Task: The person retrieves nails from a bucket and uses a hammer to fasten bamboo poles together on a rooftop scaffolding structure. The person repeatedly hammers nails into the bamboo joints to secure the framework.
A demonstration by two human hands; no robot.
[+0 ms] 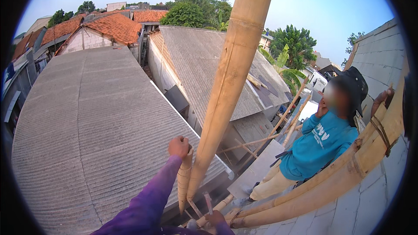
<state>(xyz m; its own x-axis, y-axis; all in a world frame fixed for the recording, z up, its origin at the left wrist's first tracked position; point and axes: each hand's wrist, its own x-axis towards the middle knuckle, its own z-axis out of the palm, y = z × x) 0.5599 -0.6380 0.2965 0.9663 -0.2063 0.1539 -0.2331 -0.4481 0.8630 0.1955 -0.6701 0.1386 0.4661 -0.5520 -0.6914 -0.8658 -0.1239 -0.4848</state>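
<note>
My left hand (178,147), at the end of a purple sleeve, is closed on the cut top of a short bamboo pole (184,180). That short pole stands upright beside a thick, tall bamboo pole (233,61), which leans slightly right and runs out of the top of the view. Lower down and to the right, my right hand (214,218) is closed around a slim, pale pinkish stick-like thing (208,202); its exact kind is unclear. Crossing bamboo pieces (220,205) lie around the poles' lower ends, partly hidden by my arms.
A person in a teal top (315,146) and black hat stands at right, one hand near the face, the other on bamboo. Tied bamboo poles (313,180) slope along a grey block wall (365,204). A corrugated roof (87,117) spreads below left; a board (257,172) lies near the person.
</note>
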